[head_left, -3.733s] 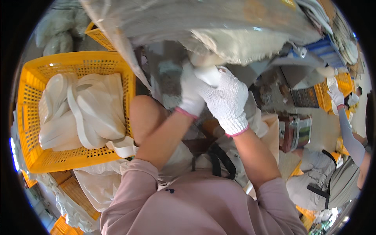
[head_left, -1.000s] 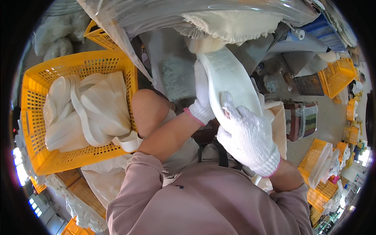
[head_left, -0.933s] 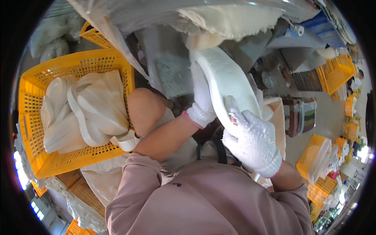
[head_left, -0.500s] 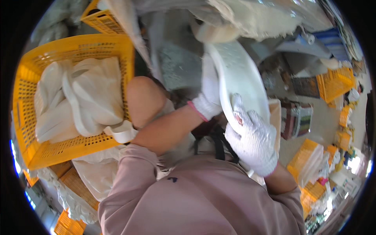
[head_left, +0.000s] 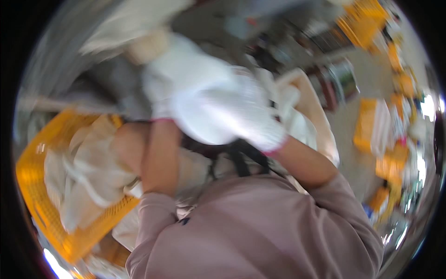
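Between my gloved hands is a smooth white curved piece (head_left: 200,125), dish-like, smeared by motion. My left hand (head_left: 160,95), in a white glove with a pink cuff, is closed at its left side; the fingers are blurred. Across the piece from the right lies my right hand (head_left: 255,114), gloved alike and closed on it, with blurred fingers too. The piece's upper end reaches a tan rounded part (head_left: 148,46) under a pale ragged cover (head_left: 130,23). Whether the two touch, I cannot tell.
A yellow crate (head_left: 69,235) of white curved pieces (head_left: 86,174) stands at my left, beside my bare knee (head_left: 131,144). At my right is a cream container (head_left: 320,125) with white pieces inside. A dark red box (head_left: 332,83) and yellow crates (head_left: 362,23) stand farther right.
The view has swung round, shifting the left crate lower and the tan part leftward. My hands and the white piece have turned from upright to lying across, my right hand farther over it.
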A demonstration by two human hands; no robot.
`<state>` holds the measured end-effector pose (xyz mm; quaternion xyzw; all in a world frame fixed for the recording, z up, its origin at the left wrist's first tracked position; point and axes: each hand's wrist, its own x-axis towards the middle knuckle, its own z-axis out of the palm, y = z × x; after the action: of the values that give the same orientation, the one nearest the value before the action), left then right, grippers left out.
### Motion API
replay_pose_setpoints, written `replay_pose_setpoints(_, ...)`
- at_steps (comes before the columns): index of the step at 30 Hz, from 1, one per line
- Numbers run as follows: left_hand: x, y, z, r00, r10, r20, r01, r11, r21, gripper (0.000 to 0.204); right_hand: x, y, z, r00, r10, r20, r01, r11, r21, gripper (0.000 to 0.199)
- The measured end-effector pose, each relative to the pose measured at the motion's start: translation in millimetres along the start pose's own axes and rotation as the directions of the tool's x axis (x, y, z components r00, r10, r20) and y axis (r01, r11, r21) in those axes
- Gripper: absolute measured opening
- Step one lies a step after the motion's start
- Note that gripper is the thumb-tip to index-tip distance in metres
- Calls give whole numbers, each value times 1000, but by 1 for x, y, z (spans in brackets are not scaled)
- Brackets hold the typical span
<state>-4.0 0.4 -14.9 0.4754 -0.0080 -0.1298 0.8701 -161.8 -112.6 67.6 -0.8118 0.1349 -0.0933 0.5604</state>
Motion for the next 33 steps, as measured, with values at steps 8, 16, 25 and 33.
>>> replay_pose_setpoints(8,-20,-14,-28,810,-578,101,514,782,351,74,-157,116,-138,882,216,-420,-467,527,-710,40)
replay_pose_setpoints(16,-84,36,-12,712,185,677,-701,252,668,21,-202,371,-183,554,821,-140,-830,557,-19,46)
replay_pose_setpoints(25,-143,253,-319,590,458,-665,799,-211,564,53,-153,382,-341,791,611,-27,-293,341,-893,33)
replay_pose_setpoints(33,-272,306,-217,833,62,-550,212,882,421,34,-50,99,-140,1000,31,5,-29,969,-244,36)
